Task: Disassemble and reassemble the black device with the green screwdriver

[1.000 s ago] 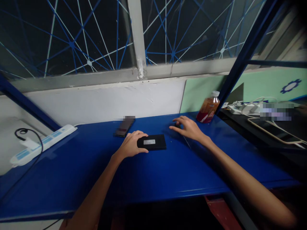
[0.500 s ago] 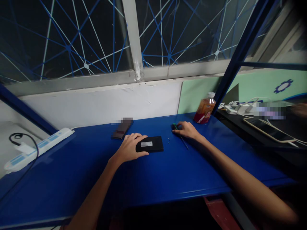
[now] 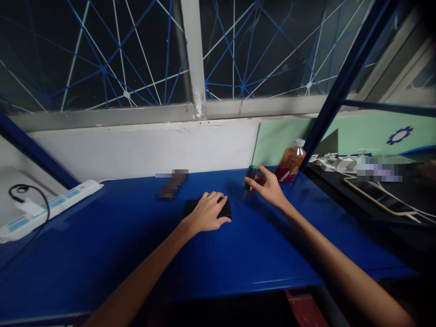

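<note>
My left hand [image 3: 208, 212] lies over a flat black box [image 3: 224, 208], fingers at its far side and thumb by its near edge. The hand covers much of the box, including the pale label that showed earlier. To the right, my right hand [image 3: 267, 184] grips a screwdriver [image 3: 251, 174] with a black and green handle. It is held nearly upright, its thin shaft pointing down at the table. Between the box and the screwdriver lie a few tiny bits [image 3: 237, 206], too small to name for sure.
On the blue table [image 3: 204, 263] a dark phone [image 3: 172, 185] lies behind the box. A drink bottle [image 3: 292, 161] stands at the back right and a white power strip [image 3: 51, 211] lies at the left. Another phone [image 3: 378, 195] and cables are on the black surface at right.
My right hand has taken up the screwdriver from the table and turned it upright. My left hand has slid rightward over the box, from its left end onto its top.
</note>
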`<state>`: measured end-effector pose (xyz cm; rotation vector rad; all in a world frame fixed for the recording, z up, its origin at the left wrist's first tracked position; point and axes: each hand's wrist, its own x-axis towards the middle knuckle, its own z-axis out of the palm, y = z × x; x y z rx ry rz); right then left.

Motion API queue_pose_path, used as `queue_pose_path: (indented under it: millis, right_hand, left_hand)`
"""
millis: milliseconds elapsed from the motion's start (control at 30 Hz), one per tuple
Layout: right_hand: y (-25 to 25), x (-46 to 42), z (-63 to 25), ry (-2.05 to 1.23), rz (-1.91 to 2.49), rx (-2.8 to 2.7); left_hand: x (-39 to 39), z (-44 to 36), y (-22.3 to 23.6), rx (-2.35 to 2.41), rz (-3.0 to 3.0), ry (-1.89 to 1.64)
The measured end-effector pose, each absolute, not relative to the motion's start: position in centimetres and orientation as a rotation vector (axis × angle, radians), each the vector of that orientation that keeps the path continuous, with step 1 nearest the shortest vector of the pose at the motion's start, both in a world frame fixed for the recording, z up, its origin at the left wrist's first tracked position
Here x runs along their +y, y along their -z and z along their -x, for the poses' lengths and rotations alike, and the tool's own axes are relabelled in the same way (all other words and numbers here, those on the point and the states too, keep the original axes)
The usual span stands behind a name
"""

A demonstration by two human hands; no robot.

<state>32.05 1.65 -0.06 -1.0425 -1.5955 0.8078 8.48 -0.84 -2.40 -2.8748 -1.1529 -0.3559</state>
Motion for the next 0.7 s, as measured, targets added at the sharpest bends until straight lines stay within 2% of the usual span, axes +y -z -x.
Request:
queue_pose_path:
  millis: [333,500,700]
  right_hand:
    - [0.3,1.3,-31.4,-0.784,1.028,-1.603]
    - [0.0,1.2,-31.4,-0.759,1.004,-1.567]
    - [-0.5,1.0,-30.9,-0.894,0.912,-1.441]
  left_hand:
    - [-1.4,-7.9,2.8,-1.176,2.891,0.473]
    - [-1.7,-8.0,2.9,-1.167,2.935,0.753]
    - [-1.9,-8.5,2.5,-1.204,2.967,1.019]
